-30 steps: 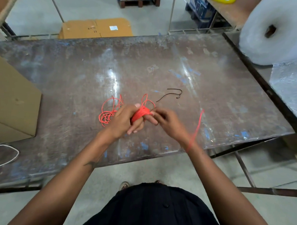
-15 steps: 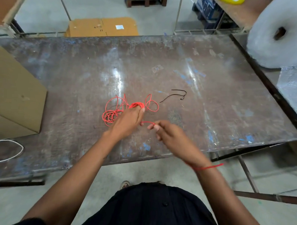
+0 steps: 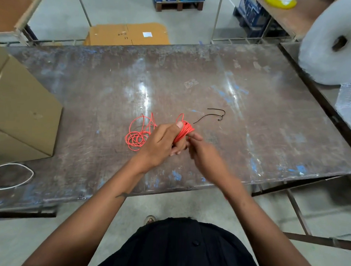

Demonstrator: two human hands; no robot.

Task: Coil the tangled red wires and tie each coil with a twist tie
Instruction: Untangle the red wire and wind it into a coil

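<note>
My left hand [image 3: 162,144] grips a tight coil of red wire [image 3: 183,132], wound around its fingers with the thumb pressed on top. My right hand [image 3: 203,153] is blurred and sits right beside the coil, its fingertips touching the wire at the coil's right side. A loose tangle of red wire [image 3: 136,134] lies on the worn metal table [image 3: 250,135] just left of my left hand, still joined to the coil. A thin black twist tie [image 3: 213,116] lies bent on the table, a little beyond and to the right of the coil.
A cardboard box [image 3: 20,115] stands at the table's left edge, with a white cord loop [image 3: 14,175] near the front left corner. A big roll of bubble wrap [image 3: 331,44] sits at the far right. A flat carton [image 3: 126,34] lies on the floor beyond the table.
My right hand swung away toward me with the wire's free end, then came back up to the coil. The left hand dipped to the table and rose again, the coil now thicker.
</note>
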